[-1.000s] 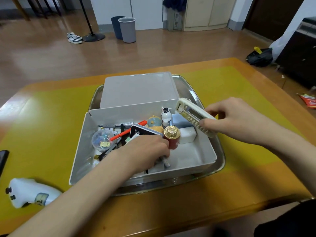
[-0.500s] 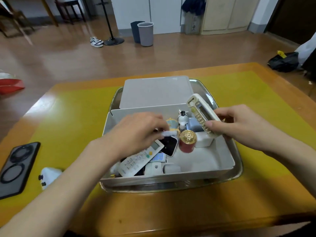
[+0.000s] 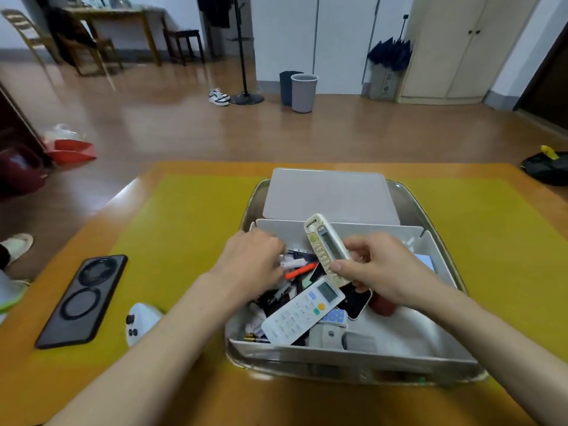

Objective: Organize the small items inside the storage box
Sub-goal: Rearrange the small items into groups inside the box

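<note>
A grey storage box (image 3: 344, 353) sits in a metal tray (image 3: 408, 198), with its lid (image 3: 329, 195) lying behind it. My right hand (image 3: 381, 269) holds a cream remote (image 3: 327, 249) tilted above the box's middle. My left hand (image 3: 252, 259) reaches into the box's left side, fingers curled among pens and a small white item (image 3: 293, 263); whether it grips anything is hidden. A white remote (image 3: 302, 312) lies across the pile, beside an orange pen (image 3: 299, 270), a black phone (image 3: 356, 299) and a red jar (image 3: 382, 304).
A black phone case (image 3: 81, 301) and a white controller (image 3: 140, 322) lie on the yellow mat (image 3: 184, 229) left of the tray. The table's front edge is near me. Bins, chairs and bags stand on the floor beyond.
My right hand brought the cream remote left, over the box's middle. My left hand moved to the box's far left side. The camera tilted up and left.
</note>
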`<action>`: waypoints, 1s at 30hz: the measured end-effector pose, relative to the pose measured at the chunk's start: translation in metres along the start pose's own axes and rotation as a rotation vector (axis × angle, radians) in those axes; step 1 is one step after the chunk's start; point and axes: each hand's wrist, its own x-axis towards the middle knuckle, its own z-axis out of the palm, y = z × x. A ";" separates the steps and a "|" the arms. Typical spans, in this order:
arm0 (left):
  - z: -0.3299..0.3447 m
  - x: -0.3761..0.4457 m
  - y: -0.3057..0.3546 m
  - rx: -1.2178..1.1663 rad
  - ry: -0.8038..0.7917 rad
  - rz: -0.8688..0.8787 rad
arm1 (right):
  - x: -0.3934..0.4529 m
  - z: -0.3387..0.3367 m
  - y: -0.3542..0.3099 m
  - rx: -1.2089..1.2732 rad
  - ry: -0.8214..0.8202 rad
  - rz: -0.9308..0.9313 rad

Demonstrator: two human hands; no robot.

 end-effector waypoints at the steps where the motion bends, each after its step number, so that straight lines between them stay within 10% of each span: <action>1: -0.002 -0.002 -0.004 -0.021 0.005 0.001 | 0.004 0.004 -0.002 0.047 -0.023 0.009; 6: -0.003 -0.019 -0.019 -0.030 0.025 0.082 | 0.014 0.011 -0.008 0.298 -0.033 0.048; 12: 0.008 -0.027 -0.023 -0.032 -0.016 0.132 | 0.002 -0.006 0.004 -0.677 0.038 -0.060; 30: -0.003 -0.044 0.030 -0.073 -0.073 0.216 | 0.001 0.024 0.003 -0.778 0.132 -0.117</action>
